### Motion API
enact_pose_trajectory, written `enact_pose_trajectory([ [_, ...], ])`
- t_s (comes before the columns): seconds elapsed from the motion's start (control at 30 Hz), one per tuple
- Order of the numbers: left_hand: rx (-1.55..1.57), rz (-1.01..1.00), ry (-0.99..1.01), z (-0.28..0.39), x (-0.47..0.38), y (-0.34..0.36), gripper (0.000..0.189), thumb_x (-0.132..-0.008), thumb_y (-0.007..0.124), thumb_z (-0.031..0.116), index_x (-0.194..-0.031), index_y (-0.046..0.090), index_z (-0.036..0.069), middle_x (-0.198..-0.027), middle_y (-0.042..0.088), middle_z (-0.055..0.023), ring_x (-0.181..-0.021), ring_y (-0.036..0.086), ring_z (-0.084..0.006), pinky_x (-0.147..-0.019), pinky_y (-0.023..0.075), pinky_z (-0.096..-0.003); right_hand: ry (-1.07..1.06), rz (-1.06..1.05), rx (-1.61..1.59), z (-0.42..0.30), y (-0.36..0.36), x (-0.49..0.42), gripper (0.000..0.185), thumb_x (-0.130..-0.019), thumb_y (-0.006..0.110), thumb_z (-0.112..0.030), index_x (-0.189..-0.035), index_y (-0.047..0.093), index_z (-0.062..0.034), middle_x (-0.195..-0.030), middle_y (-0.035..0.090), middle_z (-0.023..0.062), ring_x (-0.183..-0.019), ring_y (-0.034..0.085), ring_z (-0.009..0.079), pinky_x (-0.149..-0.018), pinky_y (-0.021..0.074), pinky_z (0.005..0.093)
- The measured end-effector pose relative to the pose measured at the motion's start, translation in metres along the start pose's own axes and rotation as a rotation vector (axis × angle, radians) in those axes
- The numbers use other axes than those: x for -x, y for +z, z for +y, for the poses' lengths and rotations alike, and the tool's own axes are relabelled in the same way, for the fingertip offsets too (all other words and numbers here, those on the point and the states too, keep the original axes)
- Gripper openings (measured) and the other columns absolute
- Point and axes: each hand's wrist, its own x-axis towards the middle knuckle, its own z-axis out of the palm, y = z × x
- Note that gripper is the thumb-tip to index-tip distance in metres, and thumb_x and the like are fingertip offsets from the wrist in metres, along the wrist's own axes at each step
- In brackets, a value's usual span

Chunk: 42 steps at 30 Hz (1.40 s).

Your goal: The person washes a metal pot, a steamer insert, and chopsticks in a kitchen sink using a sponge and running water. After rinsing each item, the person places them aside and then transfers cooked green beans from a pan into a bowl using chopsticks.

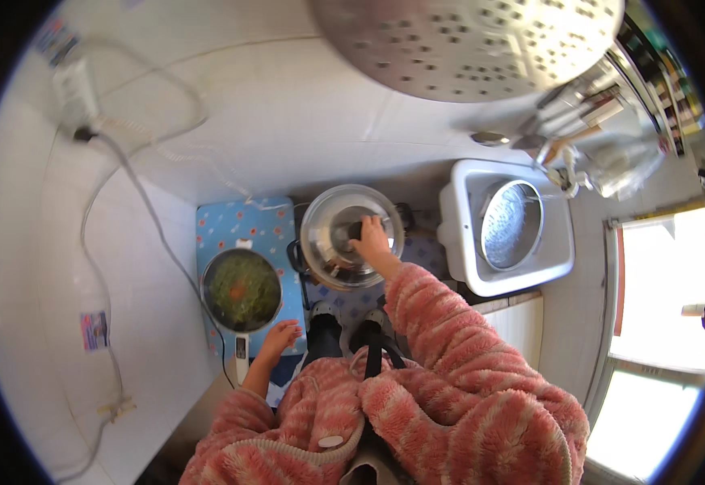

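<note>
My right hand [375,241] grips the dark knob of a round, see-through lid [328,218], which lies over a wide pot with black side handles [295,256]. Left of the pot, an electric pan [242,290] with a white handle [242,357] rests on a blue patterned table [219,218]; it holds leafy greens in liquid with an orange patch in the middle. My left hand [282,339] is over the table's near edge, right of the pan's handle, with fingers slightly curled and nothing seen in it.
A white plastic basin [460,267] holding a metal bowl [511,225] stands to the right. A large perforated metal disc [467,48] hangs close overhead. A black power cable [158,224] crosses the left side beside the pan. Utensils hang at the upper right.
</note>
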Motion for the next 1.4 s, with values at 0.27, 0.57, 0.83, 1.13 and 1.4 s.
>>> enact_pose_trajectory([
  [0.27, -0.342, -0.374, 0.256, 0.124, -0.029, 0.161, 0.029, -0.096, 0.052, 0.012, -0.123, 0.054, 0.004, -0.107, 0.065, -0.0067, -0.096, 0.061, -0.0122, -0.084, 0.0470, -0.0239, 0.025, -0.165, -0.122, 0.071, -0.135, 0.074, 0.049, -0.080, 0.070, -0.042, -0.109, 0.064, -0.0034, -0.104, 0.064, 0.0175, -0.099, 0.062, 0.0325, -0.082, 0.0506, 0.0396],
  [0.57, -0.664, -0.550, 0.769, 0.231, -0.095, 0.418, 0.071, -0.086, 0.065, 0.009, -0.144, 0.025, -0.001, -0.143, 0.034, -0.0199, -0.133, 0.037, -0.0312, -0.105, 0.0380, -0.0411, 0.695, 0.631, -0.669, 0.393, -0.294, 0.097, 0.031, -0.088, 0.060, -0.020, -0.106, 0.064, 0.0046, -0.083, 0.068, 0.0125, -0.067, 0.067, 0.0184, -0.064, 0.0533, 0.0309],
  [0.83, -1.017, -0.269, 0.400, 0.277, -0.184, 0.538, 0.099, -0.073, 0.079, 0.028, -0.144, 0.022, -0.008, -0.141, 0.039, -0.0239, -0.131, 0.041, -0.0312, -0.105, 0.0358, -0.0367, 0.878, 0.176, -0.570, 0.546, -0.337, 0.024, 0.049, -0.096, 0.044, -0.045, -0.129, 0.056, -0.0118, -0.122, 0.060, 0.0122, -0.109, 0.057, 0.0275, -0.083, 0.0519, 0.0428],
  [1.13, -0.822, -0.494, -0.112, 0.283, -0.222, 0.557, 0.085, -0.077, 0.072, 0.015, -0.147, 0.024, 0.008, -0.124, 0.054, -0.0128, -0.102, 0.058, -0.0261, -0.070, 0.0502, -0.0411, 0.755, 0.378, -0.637, 0.588, -0.323, -0.004, 0.028, -0.088, 0.056, -0.016, -0.111, 0.065, -0.0028, -0.094, 0.069, 0.0075, -0.072, 0.065, 0.0184, -0.060, 0.0501, 0.0298],
  [1.4, -0.851, -0.422, 0.072, 0.277, -0.201, 0.564, 0.099, -0.074, 0.060, -0.002, -0.153, 0.005, 0.023, -0.142, 0.036, -0.0151, -0.107, 0.055, -0.0299, -0.068, 0.0537, -0.0435, 0.410, 0.891, -1.052, 0.501, -0.364, 0.040, 0.024, -0.081, 0.061, -0.009, -0.100, 0.066, 0.0048, -0.085, 0.066, 0.0098, -0.077, 0.063, 0.0147, -0.067, 0.0499, 0.0256],
])
